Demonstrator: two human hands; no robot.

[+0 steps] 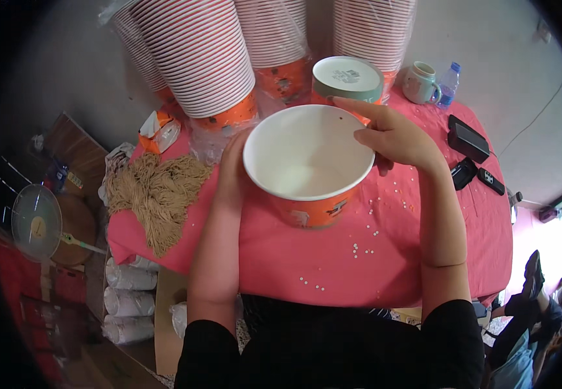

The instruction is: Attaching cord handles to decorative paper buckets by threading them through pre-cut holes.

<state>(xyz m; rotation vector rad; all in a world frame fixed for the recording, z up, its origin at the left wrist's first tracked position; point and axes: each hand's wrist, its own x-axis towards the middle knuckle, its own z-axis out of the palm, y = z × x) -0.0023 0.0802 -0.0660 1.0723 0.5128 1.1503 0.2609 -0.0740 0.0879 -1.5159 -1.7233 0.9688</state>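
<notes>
A large paper bucket, white inside with orange printed walls, is between my hands above the pink-covered table. It stands open side up, tipped a little toward me, and a small dark spot shows on its far inner wall. My left hand presses round its left side, its fingers mostly hidden behind the wall. At the right rim my right hand grips the bucket, thumb at the inner edge and index finger stretched out, the other fingers outside. Just behind sits an upside-down bucket with a pale base.
Tall stacks of paper buckets in clear plastic line the back. Tan cord lies at the left. Small white discs are scattered nearby. A mug, a bottle and a black box stand at the right.
</notes>
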